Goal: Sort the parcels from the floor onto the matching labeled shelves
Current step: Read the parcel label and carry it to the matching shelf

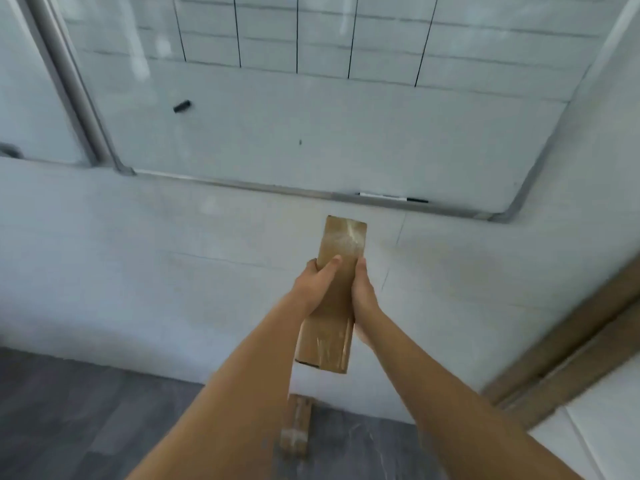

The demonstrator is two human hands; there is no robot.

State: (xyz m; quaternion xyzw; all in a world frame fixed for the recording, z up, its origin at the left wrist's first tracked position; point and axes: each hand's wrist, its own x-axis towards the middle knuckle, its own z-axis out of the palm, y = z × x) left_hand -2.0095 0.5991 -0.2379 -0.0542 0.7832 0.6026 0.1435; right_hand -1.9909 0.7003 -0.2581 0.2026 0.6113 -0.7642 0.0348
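Note:
A long, narrow cardboard parcel (341, 244) wrapped in clear tape is held up in front of me, its long axis pointing away from me toward the wall. My left hand (313, 289) grips its left side with the thumb across the top. My right hand (363, 296) clasps its right side. A second cardboard parcel (296, 424) lies on the dark floor below, close to the wall. No shelves or labels are in view.
A large whiteboard (311, 133) with a drawn grid hangs on the white wall ahead, markers (393, 197) resting on its tray. A wooden frame (571, 344) runs diagonally at the right. Grey floor (86, 410) spreads at the lower left.

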